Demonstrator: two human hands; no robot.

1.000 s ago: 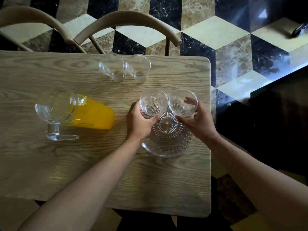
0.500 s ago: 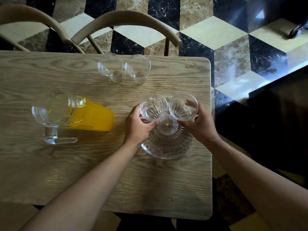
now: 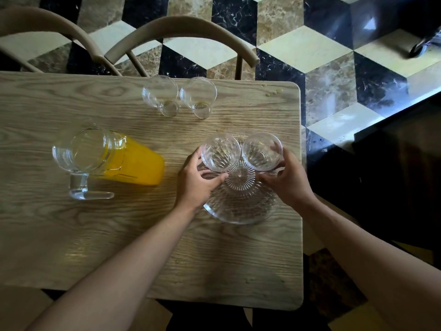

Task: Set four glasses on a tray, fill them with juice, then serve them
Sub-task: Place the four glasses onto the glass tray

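A round ribbed glass tray (image 3: pixel 241 209) lies near the right edge of the wooden table (image 3: pixel 95 235). My left hand (image 3: pixel 196 181) grips an empty glass (image 3: pixel 220 151) over the tray's far left part. My right hand (image 3: pixel 287 180) grips a second empty glass (image 3: pixel 262 151) beside it, over the far right part. I cannot tell whether the glasses touch the tray. Two more empty glasses (image 3: pixel 160 94) (image 3: pixel 198 96) stand side by side near the table's far edge. A glass pitcher (image 3: pixel 105 161) with orange juice and a handle stands to the left.
Two curved wooden chair backs (image 3: pixel 181 32) stand beyond the table's far edge. A patterned marble floor (image 3: pixel 329 68) surrounds the table. A dark cabinet (image 3: pixel 393 175) sits close on the right. A few droplets (image 3: pixel 272 93) lie near the far right corner.
Both hands have brought their glasses slightly nearer and lower over the tray's far half. The pitcher and the two far glasses have stayed put.
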